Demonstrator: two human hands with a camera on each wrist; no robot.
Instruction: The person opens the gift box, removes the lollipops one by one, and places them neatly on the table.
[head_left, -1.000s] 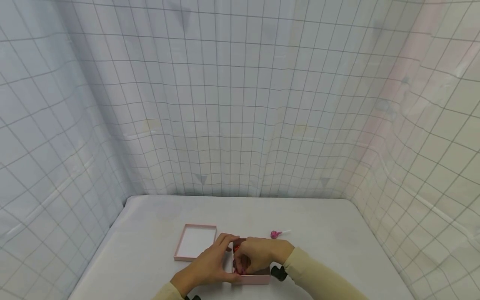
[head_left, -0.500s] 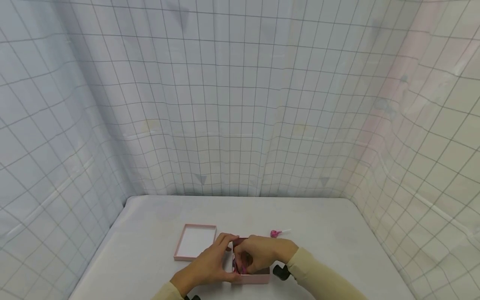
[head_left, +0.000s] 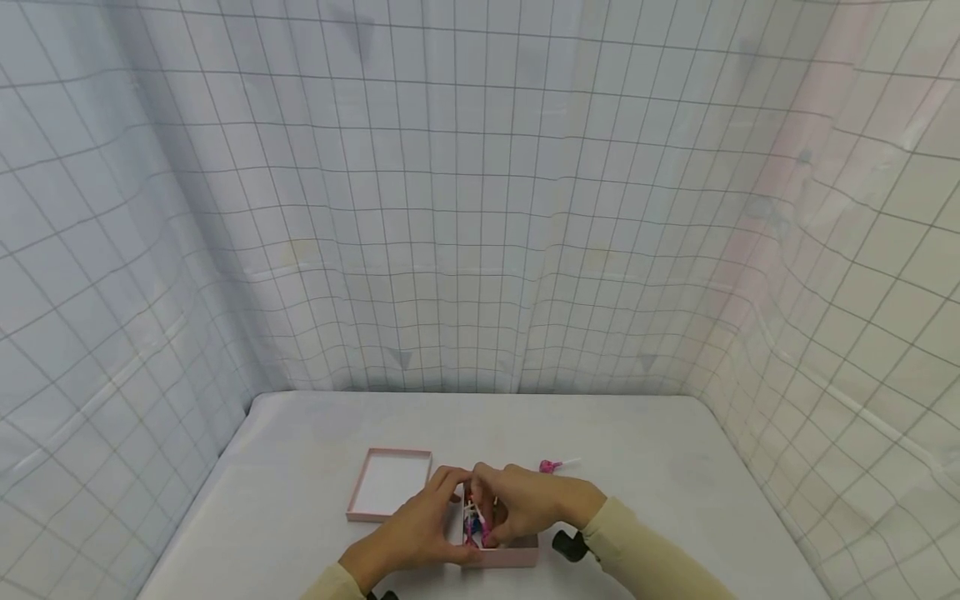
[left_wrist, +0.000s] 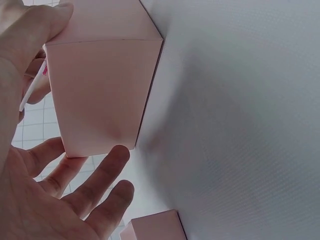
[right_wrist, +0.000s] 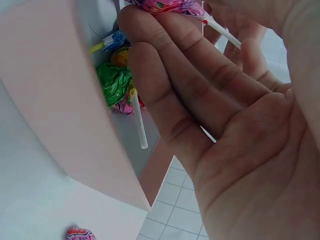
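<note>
A pink open box stands near the front of the table, with wrapped lollipops inside. My left hand grips its left side, thumb at the front and fingertips at the back; the left wrist view shows the fingers around the box wall. My right hand is over the opening, pinching a pink-wrapped lollipop whose white stick points out. Below those fingers lies a green-wrapped lollipop in the box, with a blue wrapper beside it. My right hand hides part of the contents.
The pink-edged box lid lies with its white inside up, left of the box. A single pink lollipop rests on the white table behind my right hand. White gridded curtains enclose the table at the back and sides.
My right hand has lifted slightly and turned inside the box. Between its fingers and my left hand, white sticks and the pink lollipop now show. My left hand has stayed on the box.
</note>
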